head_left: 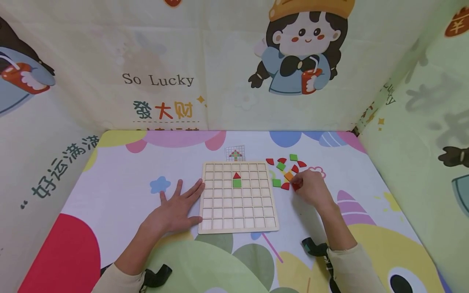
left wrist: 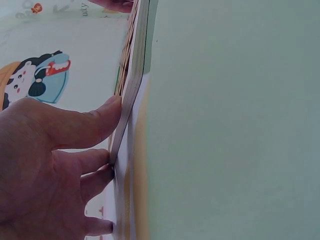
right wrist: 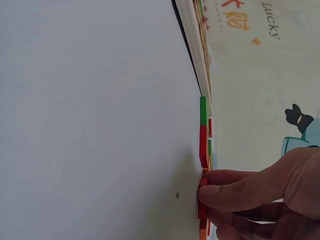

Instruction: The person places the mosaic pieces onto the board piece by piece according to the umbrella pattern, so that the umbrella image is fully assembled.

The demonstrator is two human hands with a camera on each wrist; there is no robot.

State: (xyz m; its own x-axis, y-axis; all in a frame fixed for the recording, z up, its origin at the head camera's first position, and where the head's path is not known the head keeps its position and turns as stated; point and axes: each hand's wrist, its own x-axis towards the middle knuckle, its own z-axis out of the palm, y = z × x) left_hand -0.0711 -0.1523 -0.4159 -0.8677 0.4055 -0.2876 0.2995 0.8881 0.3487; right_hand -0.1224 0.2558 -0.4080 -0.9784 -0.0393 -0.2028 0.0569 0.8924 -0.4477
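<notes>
A wooden grid board (head_left: 238, 233) lies on the table, with a red triangle (head_left: 236, 176) directly above a green square (head_left: 237, 183) in its upper middle cells. My left hand (head_left: 179, 208) rests with spread fingers at the board's left edge, its thumb touching the rim near the lower corner. Right of the board, my right hand (head_left: 311, 188) pinches a red piece (right wrist: 202, 197) between thumb and fingers, low at the table surface. That piece is mostly covered by the fingers in the head view. Beside it lie an orange piece (head_left: 288, 176) and a green square piece (head_left: 276, 183).
Behind the board lies a small printed grid pattern (head_left: 239, 148) with a coloured figure. Several loose red and green pieces, among them a green one (head_left: 293, 157), are scattered right of the board. A patterned cloth (head_left: 227, 101) stands around the table's back and sides.
</notes>
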